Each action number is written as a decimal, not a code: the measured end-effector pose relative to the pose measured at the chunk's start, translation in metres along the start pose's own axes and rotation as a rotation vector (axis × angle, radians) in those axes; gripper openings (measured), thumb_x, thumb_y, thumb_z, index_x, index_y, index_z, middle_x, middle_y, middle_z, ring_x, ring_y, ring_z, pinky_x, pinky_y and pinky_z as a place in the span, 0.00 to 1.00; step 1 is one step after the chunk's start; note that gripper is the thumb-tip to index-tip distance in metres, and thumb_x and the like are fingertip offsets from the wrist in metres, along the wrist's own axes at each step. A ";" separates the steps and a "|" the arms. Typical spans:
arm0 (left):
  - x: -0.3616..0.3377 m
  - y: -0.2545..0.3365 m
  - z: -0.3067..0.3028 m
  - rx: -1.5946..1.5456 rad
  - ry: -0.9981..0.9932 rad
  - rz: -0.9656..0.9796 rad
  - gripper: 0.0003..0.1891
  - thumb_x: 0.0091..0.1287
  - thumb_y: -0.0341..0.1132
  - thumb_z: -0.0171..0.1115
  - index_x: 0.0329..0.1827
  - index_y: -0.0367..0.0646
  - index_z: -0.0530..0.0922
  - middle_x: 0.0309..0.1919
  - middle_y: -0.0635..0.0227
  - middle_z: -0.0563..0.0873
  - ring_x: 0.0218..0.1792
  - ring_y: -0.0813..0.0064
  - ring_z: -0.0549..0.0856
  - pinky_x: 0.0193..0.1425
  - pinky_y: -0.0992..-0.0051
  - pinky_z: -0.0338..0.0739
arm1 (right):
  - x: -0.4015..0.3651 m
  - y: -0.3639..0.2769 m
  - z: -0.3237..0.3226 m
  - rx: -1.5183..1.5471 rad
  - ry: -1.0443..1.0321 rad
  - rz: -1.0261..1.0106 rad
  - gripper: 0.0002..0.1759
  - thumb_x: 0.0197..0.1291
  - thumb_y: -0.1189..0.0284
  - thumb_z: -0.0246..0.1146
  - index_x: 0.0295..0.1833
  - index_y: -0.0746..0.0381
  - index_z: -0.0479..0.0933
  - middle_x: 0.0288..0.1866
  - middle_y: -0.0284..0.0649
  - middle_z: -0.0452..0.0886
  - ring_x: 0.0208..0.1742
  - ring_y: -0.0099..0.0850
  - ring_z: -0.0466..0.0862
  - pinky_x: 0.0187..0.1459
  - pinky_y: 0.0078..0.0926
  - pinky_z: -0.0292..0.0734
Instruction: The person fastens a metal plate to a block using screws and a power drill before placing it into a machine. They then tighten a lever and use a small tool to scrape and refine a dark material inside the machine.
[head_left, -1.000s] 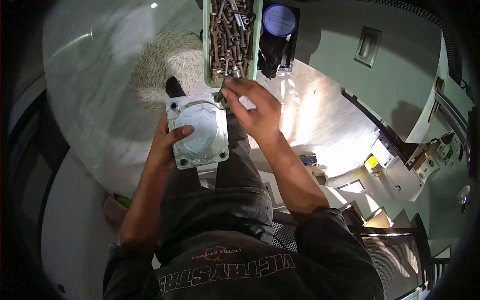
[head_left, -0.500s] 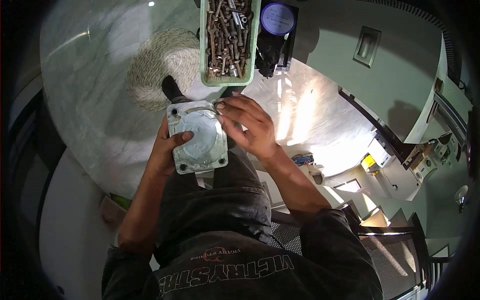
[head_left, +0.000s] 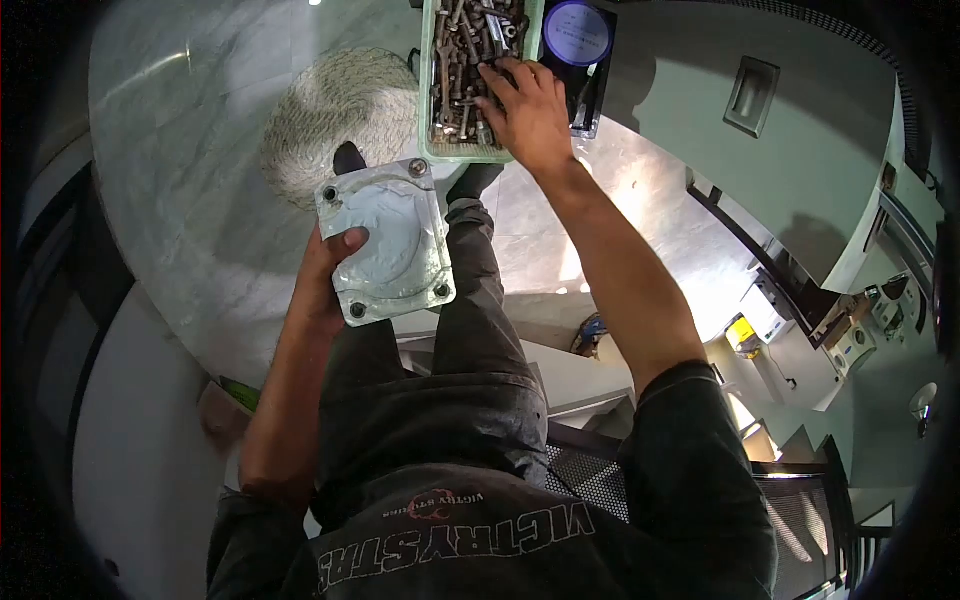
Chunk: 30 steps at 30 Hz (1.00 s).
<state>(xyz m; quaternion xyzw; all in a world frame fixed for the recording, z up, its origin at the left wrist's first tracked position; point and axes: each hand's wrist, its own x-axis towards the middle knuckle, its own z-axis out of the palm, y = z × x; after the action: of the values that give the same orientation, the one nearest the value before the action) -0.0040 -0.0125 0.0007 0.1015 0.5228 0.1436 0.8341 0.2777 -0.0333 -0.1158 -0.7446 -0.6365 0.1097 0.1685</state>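
Note:
My left hand (head_left: 325,270) grips a square metal plate (head_left: 430,235) by its left edge, thumb on top. The plate has a round, pale, white-smeared middle and a hole at each corner. Something brownish-grey fills the top right hole (head_left: 418,168); the other corner holes look dark. My right hand (head_left: 530,110) is over the right side of a pale green basket (head_left: 470,152), fingers apart and bent down among rusty bolts (head_left: 455,60). Its fingertips touch the bolts, with nothing visibly held. Shiny bolts lie among the rusty ones.
Right of the basket, a round tub with a blue-purple lid (head_left: 577,33) stands on a dark box. A woven round mat (head_left: 340,115) lies on the floor to the left. At the upper right is a pale cabinet panel with a recessed handle (head_left: 752,96).
My right hand has left the plate's upper right corner and moved up to the bolts in the basket. The plate has shifted slightly left and up, still in my left hand.

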 end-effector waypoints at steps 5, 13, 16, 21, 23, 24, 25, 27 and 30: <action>-0.003 0.008 0.009 0.072 0.019 -0.012 0.37 0.54 0.36 0.71 0.67 0.39 0.64 0.55 0.59 0.79 0.53 0.65 0.82 0.58 0.68 0.78 | 0.000 0.014 0.006 0.015 0.017 -0.109 0.16 0.57 0.69 0.67 0.52 0.53 0.80 0.53 0.30 0.80 0.59 0.34 0.74 0.62 0.39 0.63; 0.000 0.008 0.026 0.166 0.001 -0.067 0.36 0.53 0.25 0.73 0.66 0.42 0.67 0.53 0.65 0.81 0.53 0.70 0.81 0.58 0.70 0.76 | 0.010 -0.046 -0.035 1.317 0.019 0.524 0.11 0.56 0.81 0.69 0.45 0.64 0.80 0.45 0.38 0.84 0.47 0.29 0.84 0.49 0.26 0.80; 0.001 0.003 0.029 0.134 -0.034 -0.078 0.36 0.53 0.25 0.73 0.67 0.43 0.67 0.53 0.65 0.81 0.53 0.70 0.81 0.58 0.70 0.76 | 0.008 -0.087 -0.069 1.419 -0.072 0.452 0.10 0.55 0.81 0.70 0.44 0.67 0.80 0.44 0.39 0.84 0.46 0.25 0.83 0.48 0.23 0.80; 0.001 0.002 0.035 0.119 -0.040 -0.102 0.36 0.55 0.25 0.71 0.68 0.42 0.66 0.53 0.65 0.81 0.54 0.71 0.80 0.60 0.69 0.75 | -0.004 -0.103 -0.077 1.106 -0.126 0.132 0.09 0.53 0.83 0.70 0.41 0.65 0.81 0.47 0.42 0.83 0.49 0.29 0.83 0.52 0.24 0.79; 0.001 0.003 0.032 0.129 -0.039 -0.124 0.37 0.55 0.25 0.71 0.69 0.42 0.65 0.54 0.65 0.80 0.55 0.71 0.80 0.60 0.70 0.74 | -0.009 -0.109 -0.085 0.852 -0.029 0.044 0.09 0.53 0.80 0.72 0.40 0.64 0.81 0.46 0.42 0.83 0.47 0.31 0.85 0.49 0.26 0.80; 0.001 0.003 0.032 0.140 -0.037 -0.150 0.37 0.55 0.25 0.71 0.70 0.42 0.65 0.55 0.65 0.80 0.56 0.71 0.79 0.61 0.70 0.74 | -0.014 -0.115 -0.091 0.814 -0.056 0.043 0.10 0.50 0.80 0.73 0.39 0.63 0.81 0.45 0.41 0.83 0.46 0.32 0.85 0.47 0.29 0.81; 0.002 0.002 0.031 0.141 -0.040 -0.152 0.37 0.55 0.25 0.71 0.70 0.42 0.65 0.55 0.65 0.80 0.56 0.71 0.79 0.61 0.70 0.74 | -0.020 -0.118 -0.088 0.812 -0.056 0.044 0.10 0.50 0.80 0.73 0.39 0.63 0.81 0.45 0.41 0.83 0.46 0.32 0.85 0.47 0.29 0.81; 0.002 -0.002 0.031 0.174 -0.058 -0.082 0.37 0.55 0.26 0.70 0.70 0.43 0.65 0.55 0.66 0.79 0.57 0.72 0.78 0.62 0.71 0.73 | -0.032 -0.121 -0.077 0.788 -0.037 -0.037 0.09 0.53 0.72 0.71 0.40 0.59 0.81 0.45 0.34 0.82 0.45 0.34 0.85 0.46 0.31 0.81; -0.002 -0.005 0.030 0.174 -0.009 -0.071 0.36 0.55 0.25 0.70 0.69 0.43 0.65 0.56 0.66 0.79 0.57 0.71 0.79 0.61 0.71 0.74 | -0.026 -0.110 -0.079 0.695 -0.124 -0.169 0.08 0.53 0.70 0.72 0.39 0.59 0.84 0.48 0.36 0.83 0.52 0.33 0.82 0.54 0.35 0.78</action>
<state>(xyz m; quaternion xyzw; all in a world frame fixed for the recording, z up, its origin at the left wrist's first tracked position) 0.0227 -0.0190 0.0138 0.1557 0.5327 0.0674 0.8291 0.2033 -0.0530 -0.0013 -0.5794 -0.6295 0.3503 0.3811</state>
